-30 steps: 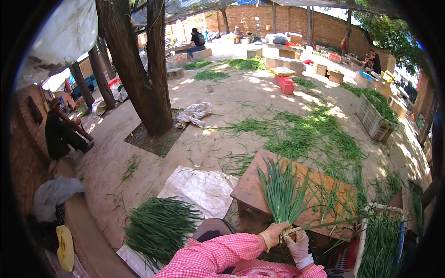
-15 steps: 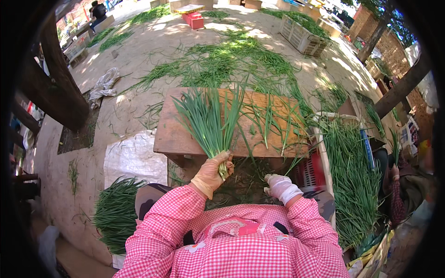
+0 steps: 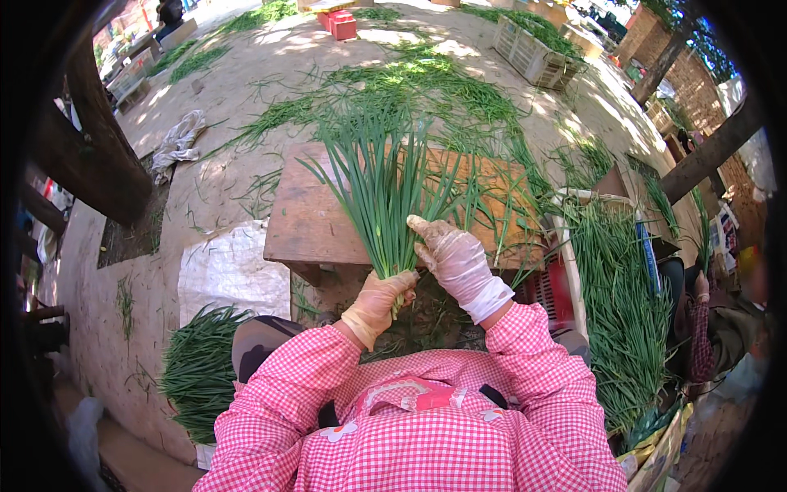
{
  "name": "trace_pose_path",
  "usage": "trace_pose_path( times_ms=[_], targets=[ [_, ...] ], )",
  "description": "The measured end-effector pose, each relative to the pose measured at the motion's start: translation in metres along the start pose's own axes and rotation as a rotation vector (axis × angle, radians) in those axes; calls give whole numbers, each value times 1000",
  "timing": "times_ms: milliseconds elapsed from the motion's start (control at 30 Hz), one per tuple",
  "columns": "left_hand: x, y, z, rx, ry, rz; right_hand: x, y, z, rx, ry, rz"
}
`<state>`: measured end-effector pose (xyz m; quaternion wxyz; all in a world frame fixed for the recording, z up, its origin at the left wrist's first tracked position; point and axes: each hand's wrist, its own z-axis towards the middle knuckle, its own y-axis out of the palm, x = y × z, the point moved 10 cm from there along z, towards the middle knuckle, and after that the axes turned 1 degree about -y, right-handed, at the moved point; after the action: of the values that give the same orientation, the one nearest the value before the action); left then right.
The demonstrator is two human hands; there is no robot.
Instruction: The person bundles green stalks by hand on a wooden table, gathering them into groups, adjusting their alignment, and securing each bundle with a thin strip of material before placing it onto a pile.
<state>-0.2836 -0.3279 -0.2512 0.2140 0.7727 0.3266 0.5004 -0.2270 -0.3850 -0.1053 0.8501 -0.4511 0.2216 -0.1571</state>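
Observation:
A bunch of long green chives (image 3: 373, 197) fans upward and away over the edge of the wooden table, its pale stem ends pointing toward me. My left hand (image 3: 379, 302), in a cream glove, is closed round the lower stems. Just above it, my right hand (image 3: 452, 258), in a thin whitish glove, lies against the right side of the bunch. Its fingers bend in on the outer leaves; the hand partly hides their tips. The low wooden table (image 3: 299, 209) carries loose leaves on its right half.
A long crate of chives (image 3: 619, 320) stands to my right, beside a red basket (image 3: 551, 295). Another chive pile (image 3: 201, 369) lies left of my leg, near a white sack (image 3: 234, 266). Leaves (image 3: 410, 86) litter the ground beyond. A co-worker's sleeve (image 3: 702, 344) shows far right.
My right hand has come up and left from beside the table's near edge to the bunch. The left hand keeps its hold on the chives, whose leaves have shifted slightly right.

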Motion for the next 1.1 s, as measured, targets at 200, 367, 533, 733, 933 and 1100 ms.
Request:
trace_pose_path(
  times_ms=[200,367,533,733,933,1100],
  targets=[
    [5,-2,5,-18,30,-1,27,3,0,0,149,59],
    [6,-18,3,78,27,-116,134,-65,-27,382,644,340],
    [4,-36,12,123,-14,-375,60,16,-91,-876,484,526],
    [13,-26,17,114,27,-450,153,34,-88,-461,800,7],
    [5,-20,15,114,9,-356,170,51,-76,-189,740,-149],
    [-4,-22,19,97,-19,-344,156,44,-83,101,843,395]
  ],
)
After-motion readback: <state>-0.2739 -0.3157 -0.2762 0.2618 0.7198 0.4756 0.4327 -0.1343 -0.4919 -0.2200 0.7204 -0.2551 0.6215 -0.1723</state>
